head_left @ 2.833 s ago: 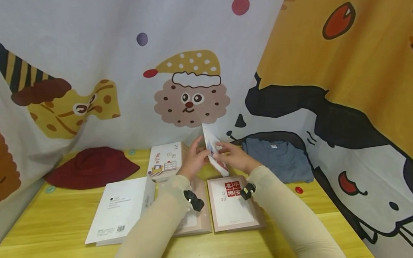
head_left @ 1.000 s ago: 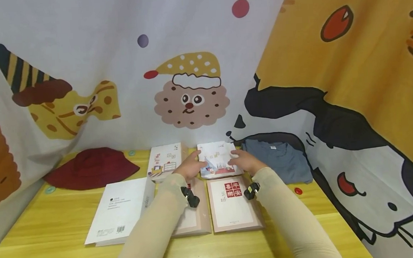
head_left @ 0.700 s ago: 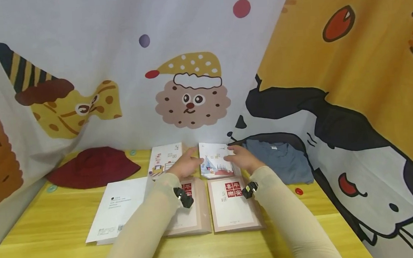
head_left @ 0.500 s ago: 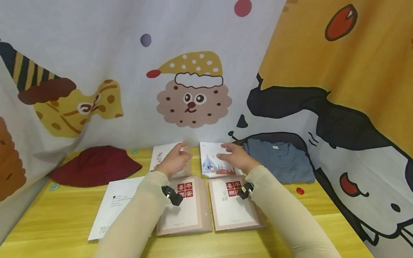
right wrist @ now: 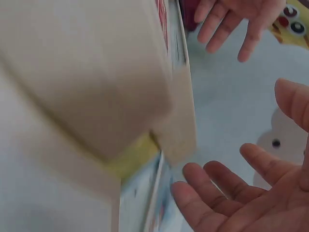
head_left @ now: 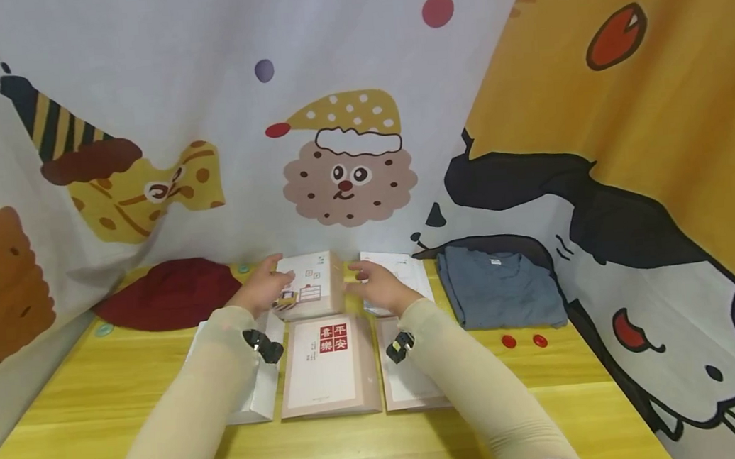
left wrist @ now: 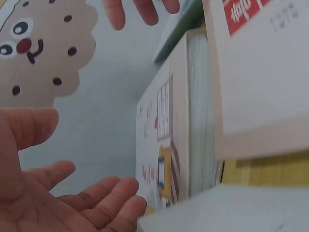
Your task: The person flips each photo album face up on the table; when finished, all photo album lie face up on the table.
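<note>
Centrally, thick white book with drawn furniture on cover (head_left: pixel 306 286) lies flat at back of yellow wooden counter (head_left: pixel 84 391), near cartoon-print curtain (head_left: pixel 207 127). Left hand (head_left: pixel 261 287) at book's left edge, right hand (head_left: pixel 374 290) just off its right edge; both grips wide, fingers straight, holding nothing, book between them. Whether fingers touch book: cannot tell. Beige book with red seal (head_left: pixel 328 364) just in front. Thin white illustrated booklet (head_left: pixel 402 271) under right hand. Dark red hat (head_left: pixel 164 295) left, folded blue shirt (head_left: pixel 498 288) right. Bare counter along front edge.
</note>
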